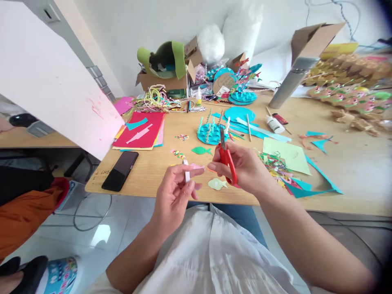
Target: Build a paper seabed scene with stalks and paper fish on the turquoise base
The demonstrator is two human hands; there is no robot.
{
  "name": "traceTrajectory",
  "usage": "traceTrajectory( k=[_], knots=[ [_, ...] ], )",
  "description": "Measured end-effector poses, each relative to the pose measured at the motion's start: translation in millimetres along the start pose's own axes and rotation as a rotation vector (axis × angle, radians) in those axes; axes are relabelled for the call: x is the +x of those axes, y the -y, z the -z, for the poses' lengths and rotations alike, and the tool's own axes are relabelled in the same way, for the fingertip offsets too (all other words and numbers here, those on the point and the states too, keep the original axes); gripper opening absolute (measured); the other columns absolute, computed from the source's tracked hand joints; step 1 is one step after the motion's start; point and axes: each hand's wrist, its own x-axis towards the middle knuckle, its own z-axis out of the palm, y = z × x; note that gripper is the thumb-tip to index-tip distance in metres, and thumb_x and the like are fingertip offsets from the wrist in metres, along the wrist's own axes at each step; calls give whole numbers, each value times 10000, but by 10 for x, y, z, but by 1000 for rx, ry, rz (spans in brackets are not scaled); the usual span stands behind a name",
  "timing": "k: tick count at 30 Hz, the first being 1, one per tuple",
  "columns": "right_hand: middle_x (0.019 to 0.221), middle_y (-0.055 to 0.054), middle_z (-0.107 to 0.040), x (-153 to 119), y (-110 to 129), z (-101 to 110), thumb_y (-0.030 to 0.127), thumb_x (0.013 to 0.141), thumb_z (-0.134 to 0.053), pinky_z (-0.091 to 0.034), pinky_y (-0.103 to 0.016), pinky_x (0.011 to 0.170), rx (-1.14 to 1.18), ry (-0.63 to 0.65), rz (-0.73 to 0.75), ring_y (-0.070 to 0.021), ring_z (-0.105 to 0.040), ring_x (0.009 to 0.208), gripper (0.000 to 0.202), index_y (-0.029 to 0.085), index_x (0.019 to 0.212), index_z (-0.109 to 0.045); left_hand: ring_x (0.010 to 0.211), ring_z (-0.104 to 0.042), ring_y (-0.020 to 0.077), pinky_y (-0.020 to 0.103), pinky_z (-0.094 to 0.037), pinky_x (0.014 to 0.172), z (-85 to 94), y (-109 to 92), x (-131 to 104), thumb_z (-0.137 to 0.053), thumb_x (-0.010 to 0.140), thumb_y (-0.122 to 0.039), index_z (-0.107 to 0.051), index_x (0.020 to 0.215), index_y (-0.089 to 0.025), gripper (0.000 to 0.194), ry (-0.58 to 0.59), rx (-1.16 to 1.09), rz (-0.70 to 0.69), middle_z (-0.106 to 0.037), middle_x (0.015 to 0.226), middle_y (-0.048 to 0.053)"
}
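My right hand (245, 165) grips red-handled scissors (227, 160), blades pointing away from me. Something small and orange shows by its thumb, too little to name. Between the thumb and fingers of my left hand (173, 192) is a small white strip (186, 173). Both hands are over the front edge of the table, a short way apart. A pale green paper fish (217, 184) lies just below the scissors, and a green paper fish (201, 150) lies beyond. A pink paper piece (197, 166) is partly hidden behind my left fingers.
Behind the scissors stands a blue round base (208, 134) with wavy upright strips. A phone (120, 170) and coloured paper sheets (143, 130) lie left. Paper scraps (277, 165), a light green sheet (288, 155) and a glue bottle (275, 124) are right. A white board (58, 77) leans at left.
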Motion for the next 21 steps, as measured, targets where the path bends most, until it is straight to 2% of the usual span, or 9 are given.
traceTrajectory(
  k=[4, 9, 12, 16, 21],
  knots=[
    [761, -15, -627, -140, 30, 20, 391, 760, -741, -448, -272, 616, -32, 11, 37, -131, -557, 656, 274, 185, 796, -563, 544, -606, 71, 291, -597, 637, -109, 17, -4, -621, 900, -276, -358, 1165, -278, 373, 62, -179, 140, -709, 1058, 55],
    [812, -36, -648, -193, 43, 5, 347, 771, -724, -469, -301, 653, -69, 5, 44, -159, -584, 716, 241, 190, 800, -544, 549, -597, 73, 239, -569, 606, -195, 28, -20, -628, 895, -301, -302, 1262, -275, 492, 136, -162, 213, -702, 895, 18],
    [782, -24, -623, -203, 30, -4, 341, 790, -698, -471, -303, 642, -91, 15, 38, -155, -573, 703, 222, 192, 793, -533, 538, -591, 66, 240, -562, 619, -210, 50, -23, -614, 901, -319, -306, 1269, -262, 483, 170, -136, 242, -691, 881, 7],
    [753, -8, -598, -229, 6, -3, 332, 810, -673, -463, -281, 606, -141, 31, 56, -141, -549, 682, 197, 194, 799, -532, 540, -597, 86, 250, -551, 609, -213, 98, -4, -618, 892, -335, -351, 1242, -236, 451, 182, -110, 261, -640, 753, -33],
    [766, -5, -588, -266, -19, -1, 305, 853, -612, -433, -247, 548, -178, 36, 70, -121, -531, 656, 143, 195, 838, -522, 495, -595, 93, 227, -529, 536, -215, 158, 52, -628, 877, -355, -420, 1081, -228, 318, 167, -158, 318, -633, 667, -57]
  ],
)
